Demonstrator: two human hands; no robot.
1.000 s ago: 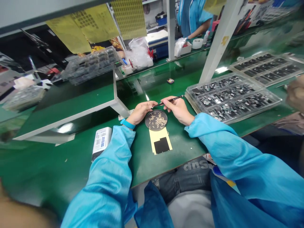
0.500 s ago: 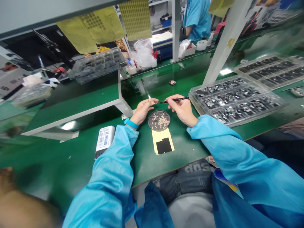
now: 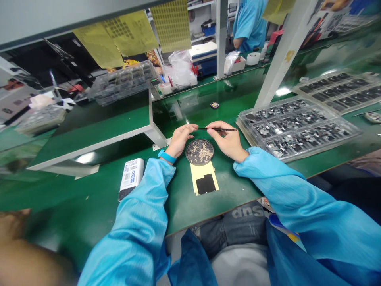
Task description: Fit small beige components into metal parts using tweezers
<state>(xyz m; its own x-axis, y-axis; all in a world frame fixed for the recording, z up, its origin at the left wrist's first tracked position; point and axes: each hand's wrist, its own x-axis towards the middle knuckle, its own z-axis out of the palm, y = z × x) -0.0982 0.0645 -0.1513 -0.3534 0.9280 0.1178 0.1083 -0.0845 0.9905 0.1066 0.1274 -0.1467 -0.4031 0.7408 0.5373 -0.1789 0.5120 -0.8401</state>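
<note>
My right hand (image 3: pixel 226 140) is closed on slim black tweezers (image 3: pixel 222 129), held almost level with the tip toward the left. At that tip, my left hand (image 3: pixel 180 139) has its thumb and fingers pinched together; whatever lies between them is too small to make out. Just below and between both hands is a round dark mesh dish (image 3: pixel 190 159) with many small beige pieces (image 3: pixel 204 154) scattered in it. Under its near edge lies a pale yellow sheet (image 3: pixel 196 171) bearing a black rectangle (image 3: pixel 206 184).
A clear compartment box (image 3: pixel 300 127) of small parts stands right, another (image 3: pixel 342 89) behind it. A white-and-black box (image 3: pixel 131 178) lies by my left sleeve. A low green shelf (image 3: pixel 98 131) rises left. A blurred arm (image 3: pixel 26 254) shows lower left; a person in blue (image 3: pixel 249 28) is behind.
The tweezers have turned slightly in my right hand, so the lettering on them no longer shows. Both hands stay over the dish's far side. The blurred arm at lower left has shifted a little.
</note>
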